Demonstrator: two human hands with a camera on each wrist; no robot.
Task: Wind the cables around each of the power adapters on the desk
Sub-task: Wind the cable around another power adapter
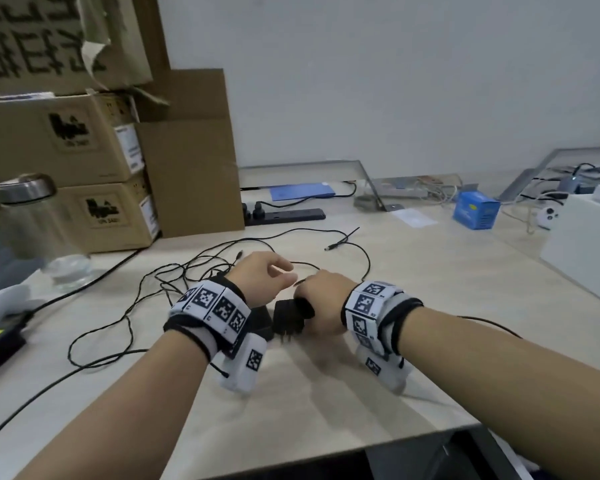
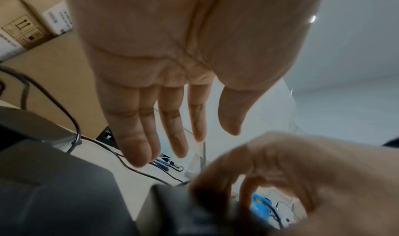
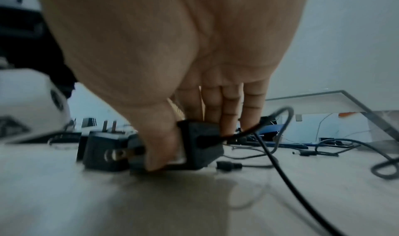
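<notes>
A black power adapter [image 1: 289,318] lies on the pale desk [image 1: 430,306], prongs toward me. My right hand [image 1: 310,299] grips it from above, thumb on one side and fingers on the other; the right wrist view shows this hold on the adapter [image 3: 200,147], with its thin cable [image 3: 278,164] running off to the right. A second black adapter [image 3: 101,151] stands just left of it, prongs up, partly under my left wrist. My left hand [image 1: 284,271] hovers over the tangled black cables [image 1: 174,271], fingers relaxed and holding nothing; the left wrist view shows this hand [image 2: 194,137] with straight fingers.
Stacked cardboard boxes [image 1: 66,174] and a glass jar [image 1: 32,220] fill the back left. A black power strip [image 1: 284,214] lies behind the cables. A blue box [image 1: 475,209] and a white case [image 1: 582,244] stand at the right. A barrel plug [image 1: 331,247] lies loose.
</notes>
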